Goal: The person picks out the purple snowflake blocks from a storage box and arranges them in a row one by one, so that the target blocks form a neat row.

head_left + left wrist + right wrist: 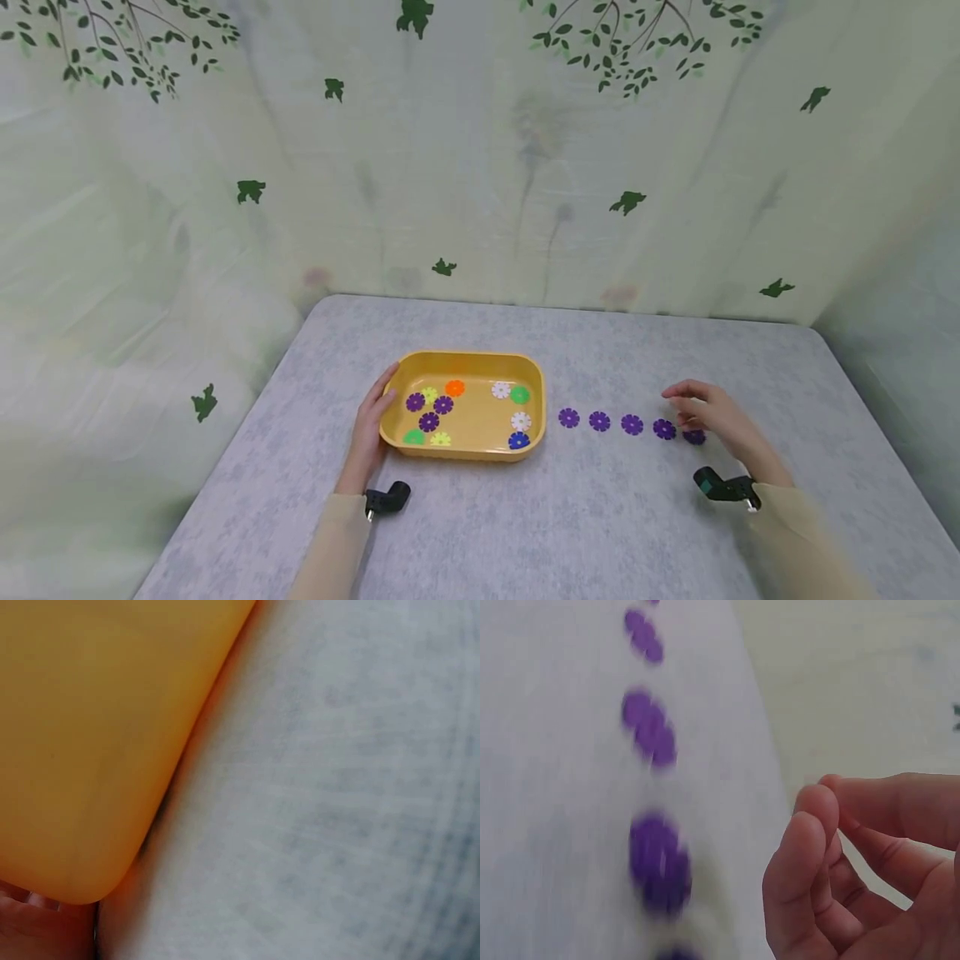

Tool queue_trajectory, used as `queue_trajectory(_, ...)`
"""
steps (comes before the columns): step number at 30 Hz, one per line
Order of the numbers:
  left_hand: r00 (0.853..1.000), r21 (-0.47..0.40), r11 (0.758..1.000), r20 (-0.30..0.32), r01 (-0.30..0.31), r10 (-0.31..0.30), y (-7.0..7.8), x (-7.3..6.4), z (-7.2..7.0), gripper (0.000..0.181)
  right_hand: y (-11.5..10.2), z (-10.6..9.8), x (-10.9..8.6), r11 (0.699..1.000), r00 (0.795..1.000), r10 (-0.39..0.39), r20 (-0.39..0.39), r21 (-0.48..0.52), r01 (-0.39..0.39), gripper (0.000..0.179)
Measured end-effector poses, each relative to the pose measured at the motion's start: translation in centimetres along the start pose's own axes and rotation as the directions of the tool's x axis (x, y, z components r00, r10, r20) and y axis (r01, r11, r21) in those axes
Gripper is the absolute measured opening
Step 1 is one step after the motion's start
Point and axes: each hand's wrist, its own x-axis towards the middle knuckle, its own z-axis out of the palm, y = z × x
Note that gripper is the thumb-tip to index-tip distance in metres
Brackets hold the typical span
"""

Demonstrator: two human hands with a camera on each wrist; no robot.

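Overall, we see two hands working well apart at a grey table (465,533), with a row of five purple flower discs (632,425) set out between the yellow tray (463,454) and the table's right side. We note the left hand (366,429) clasping the tray's left end, its thumb at the rim and its fingers along the outer wall; in the left wrist view, the tray's smooth side fills the left part, with a little of the hand at the lower corner. The right hand (712,414) is at the far right end of the row, partly covering the last disc; its fingers are loosely bent, and we find nothing visible between them. In the right wrist view, the fingertips lie close together, beside the row and apart from its discs. Within the tray we count three purple discs (429,422), two yellow (441,438), two green (520,395), two white (521,421), one orange (454,388) and one blue (519,440). Behind the table we observe a pale curtain (465,167) printed with leafy branches.
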Motion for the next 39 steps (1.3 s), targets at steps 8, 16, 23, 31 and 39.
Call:
queue_trajectory(8,1.0,0.01,1.0,-0.007,-0.013,0.013,0.1,0.0,0.0,0.044,-5.1,6.1,3.3,0.987,0.987,-0.089,0.133,0.145,0.07,0.037)
queue_trajectory(16,1.0,0.011,1.0,-0.013,-0.019,0.019,0.1,-0.1,0.1,0.043,-9.9,13.4,6.0,0.976,0.954,-0.125,0.273,0.205,0.07,0.032)
queue_trajectory(23,1.0,0.016,1.0,-0.022,-0.009,0.009,0.1,-0.1,0.1,0.043,-12.9,18.0,7.9,0.965,0.918,-0.163,0.361,0.253,0.071,0.027)
queue_trajectory(31,1.0,0.015,1.0,-0.021,-0.017,0.017,0.2,-0.2,0.1,0.044,-14.0,21.4,9.9,0.964,0.897,-0.142,0.418,0.263,0.03,0.034)
queue_trajectory(39,1.0,0.014,1.0,-0.012,-0.019,0.019,0.1,0.0,0.0,0.043,-13.9,23.8,11.5,0.979,0.883,-0.091,0.461,0.201,-0.004,0.033)
